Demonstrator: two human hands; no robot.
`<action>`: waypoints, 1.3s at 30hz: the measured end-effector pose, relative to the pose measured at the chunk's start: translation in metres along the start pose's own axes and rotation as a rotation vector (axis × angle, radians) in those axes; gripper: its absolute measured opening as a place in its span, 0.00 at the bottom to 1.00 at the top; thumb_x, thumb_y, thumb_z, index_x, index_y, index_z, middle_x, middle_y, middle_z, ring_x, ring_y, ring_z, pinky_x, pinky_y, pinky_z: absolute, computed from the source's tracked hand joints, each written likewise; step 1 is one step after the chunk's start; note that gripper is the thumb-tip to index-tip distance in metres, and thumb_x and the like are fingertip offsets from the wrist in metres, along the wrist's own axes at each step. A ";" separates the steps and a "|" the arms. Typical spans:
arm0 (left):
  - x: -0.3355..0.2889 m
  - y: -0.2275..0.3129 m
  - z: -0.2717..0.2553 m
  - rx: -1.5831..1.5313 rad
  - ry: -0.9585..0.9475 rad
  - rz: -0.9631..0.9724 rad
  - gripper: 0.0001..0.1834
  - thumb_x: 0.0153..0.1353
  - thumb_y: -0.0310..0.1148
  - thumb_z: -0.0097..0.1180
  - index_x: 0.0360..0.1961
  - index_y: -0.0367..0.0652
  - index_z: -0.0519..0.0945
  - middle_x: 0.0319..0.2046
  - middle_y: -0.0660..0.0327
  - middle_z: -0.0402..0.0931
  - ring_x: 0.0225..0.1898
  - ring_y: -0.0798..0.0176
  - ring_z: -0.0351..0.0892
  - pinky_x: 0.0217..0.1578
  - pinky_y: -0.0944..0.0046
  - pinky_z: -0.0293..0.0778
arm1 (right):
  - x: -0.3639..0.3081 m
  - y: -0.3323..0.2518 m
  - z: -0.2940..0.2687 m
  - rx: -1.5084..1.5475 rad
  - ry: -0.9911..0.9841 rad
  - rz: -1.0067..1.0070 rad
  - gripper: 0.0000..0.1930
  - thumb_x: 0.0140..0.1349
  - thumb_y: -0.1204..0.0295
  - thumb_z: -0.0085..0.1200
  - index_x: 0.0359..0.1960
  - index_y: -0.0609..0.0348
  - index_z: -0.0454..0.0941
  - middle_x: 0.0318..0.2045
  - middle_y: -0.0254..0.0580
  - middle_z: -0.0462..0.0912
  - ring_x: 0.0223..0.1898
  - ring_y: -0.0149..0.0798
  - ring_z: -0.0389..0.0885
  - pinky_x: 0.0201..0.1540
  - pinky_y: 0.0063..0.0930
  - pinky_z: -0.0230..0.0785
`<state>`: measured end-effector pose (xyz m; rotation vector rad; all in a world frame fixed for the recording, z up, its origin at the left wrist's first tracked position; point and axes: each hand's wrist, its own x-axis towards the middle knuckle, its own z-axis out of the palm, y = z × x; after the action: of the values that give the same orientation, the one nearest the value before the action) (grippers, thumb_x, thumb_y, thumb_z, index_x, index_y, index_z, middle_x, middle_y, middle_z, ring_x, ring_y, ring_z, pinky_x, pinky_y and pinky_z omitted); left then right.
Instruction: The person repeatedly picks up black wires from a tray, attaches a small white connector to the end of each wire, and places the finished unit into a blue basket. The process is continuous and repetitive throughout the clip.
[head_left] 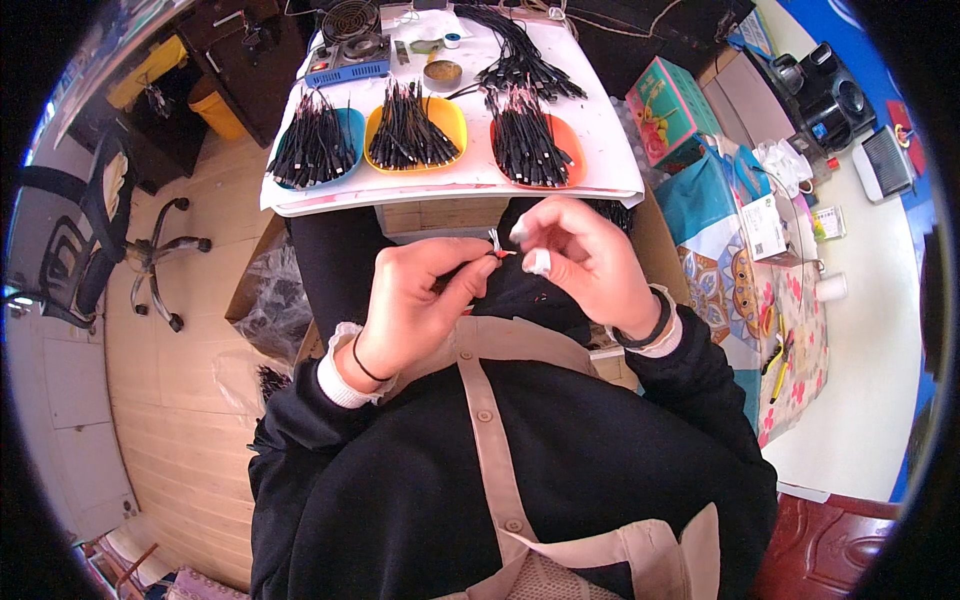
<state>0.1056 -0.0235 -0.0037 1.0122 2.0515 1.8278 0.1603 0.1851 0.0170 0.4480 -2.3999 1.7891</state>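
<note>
My left hand (425, 300) pinches the end of a cable between thumb and forefinger. From that pinch stick out short thin wires (496, 240), whitish ones pointing up and a red one to the right. Just to the right, my right hand (590, 265) holds nothing I can see, its thumb and forefinger apart and white wrapping on their tips. Beyond the hands, black cables with small metal plugs fill a blue bowl (350, 170), a yellow bowl (455, 162) and an orange bowl (573, 178) along the near edge of the white table (400, 198).
Farther back on the table are a blue device (348, 72) with a fan, a round tin (442, 75) and a loose bundle of black cables (530, 70). A green and pink box (670, 110) stands at the right, beside a side table with yellow-handled tools (780, 370). An office chair (155, 245) is on the left.
</note>
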 end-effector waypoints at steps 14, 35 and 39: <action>-0.006 -0.003 -0.010 -0.560 -0.202 -0.086 0.06 0.65 0.23 0.53 0.34 0.32 0.81 0.28 0.64 0.78 0.27 0.77 0.71 0.30 0.75 0.68 | 0.001 -0.020 0.003 -0.156 -0.050 -0.143 0.09 0.57 0.77 0.60 0.37 0.62 0.75 0.38 0.41 0.78 0.35 0.32 0.76 0.37 0.23 0.69; -0.007 -0.019 0.001 -1.121 -0.225 -0.103 0.08 0.62 0.30 0.58 0.37 0.36 0.76 0.24 0.61 0.74 0.20 0.72 0.65 0.23 0.70 0.60 | 0.003 -0.012 -0.004 -0.457 0.048 -0.552 0.19 0.52 0.75 0.62 0.48 0.60 0.76 0.43 0.46 0.79 0.44 0.48 0.78 0.48 0.37 0.71; -0.006 -0.020 0.001 -1.268 -0.278 -0.164 0.09 0.62 0.29 0.58 0.40 0.35 0.77 0.30 0.57 0.77 0.23 0.71 0.69 0.26 0.70 0.64 | 0.014 -0.008 0.007 -0.349 0.038 -0.680 0.17 0.47 0.78 0.64 0.42 0.59 0.79 0.38 0.41 0.79 0.38 0.44 0.79 0.41 0.33 0.72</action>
<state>0.1034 -0.0259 -0.0247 0.5929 0.4988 2.1279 0.1500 0.1735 0.0262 1.0120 -2.0950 1.0577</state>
